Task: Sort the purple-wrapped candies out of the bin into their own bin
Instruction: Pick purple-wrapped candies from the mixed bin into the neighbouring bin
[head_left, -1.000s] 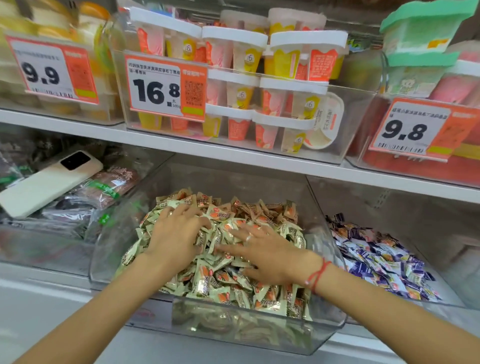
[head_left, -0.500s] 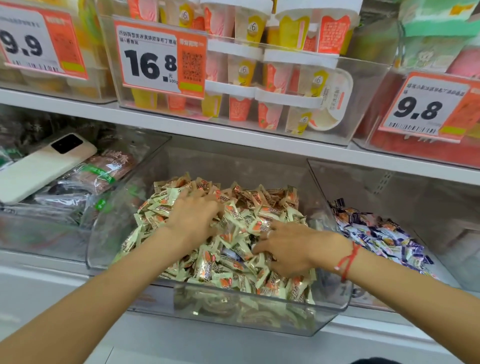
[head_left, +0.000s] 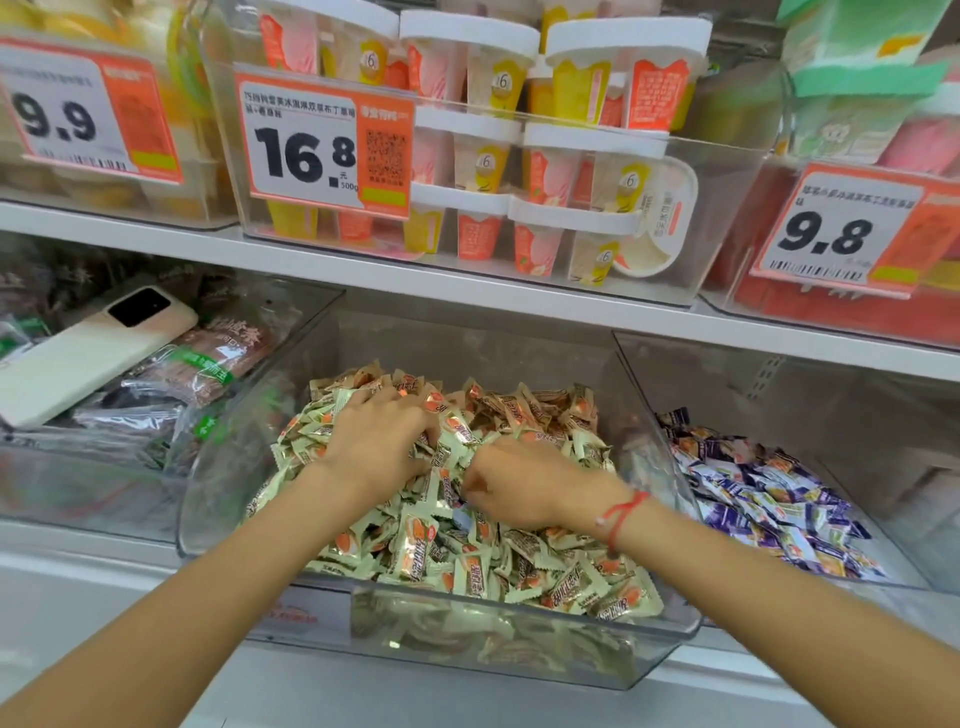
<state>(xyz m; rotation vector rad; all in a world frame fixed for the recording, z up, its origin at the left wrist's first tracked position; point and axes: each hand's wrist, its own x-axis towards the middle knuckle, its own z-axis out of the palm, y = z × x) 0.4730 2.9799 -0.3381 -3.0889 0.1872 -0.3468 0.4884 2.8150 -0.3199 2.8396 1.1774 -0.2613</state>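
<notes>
1. One phone lies on the left bin's packets.
2. Left hand: fingers dug into cream candies, grasp unclear.
3. Right hand: likewise buried, unclear.
4. Purple-wrapped candies fill the right bin.

One head-worn camera looks forward and down, close over the clear bin on the shelf.
</notes>
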